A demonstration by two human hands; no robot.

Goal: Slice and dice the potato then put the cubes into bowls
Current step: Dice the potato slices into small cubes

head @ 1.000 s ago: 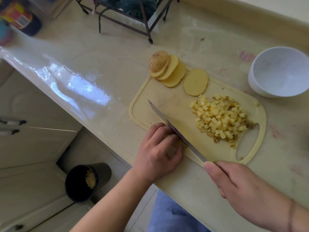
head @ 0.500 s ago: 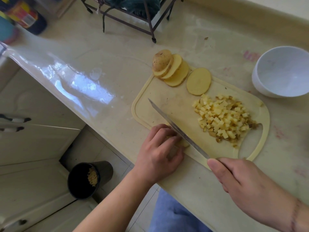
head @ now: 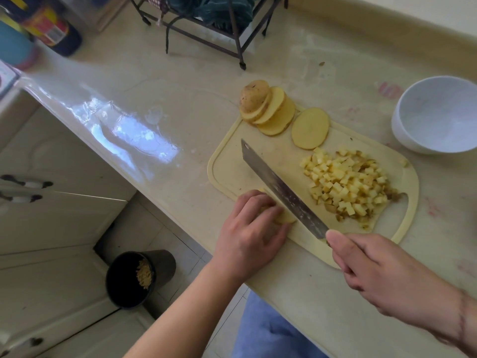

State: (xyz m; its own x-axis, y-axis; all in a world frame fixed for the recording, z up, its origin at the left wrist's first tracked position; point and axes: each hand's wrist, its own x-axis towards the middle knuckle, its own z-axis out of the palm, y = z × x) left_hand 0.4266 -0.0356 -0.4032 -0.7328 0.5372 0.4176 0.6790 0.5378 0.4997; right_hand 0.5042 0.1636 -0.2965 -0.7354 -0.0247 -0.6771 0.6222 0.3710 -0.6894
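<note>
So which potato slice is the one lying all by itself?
Find the pale yellow cutting board on the counter. Along its far edge, between the overlapping stack of slices and the heap of cubes, lies the lone slice. It alone lies flat with its whole pale cut face showing, and nothing leans on it.

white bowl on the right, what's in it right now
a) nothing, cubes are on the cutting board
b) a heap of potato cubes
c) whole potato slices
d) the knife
a: the white bowl shows only its bare inside, while the diced potato cubes sit in a heap on the cutting board, the uncut slices lie at the board's far edge, and the knife is held by the right hand.
</note>
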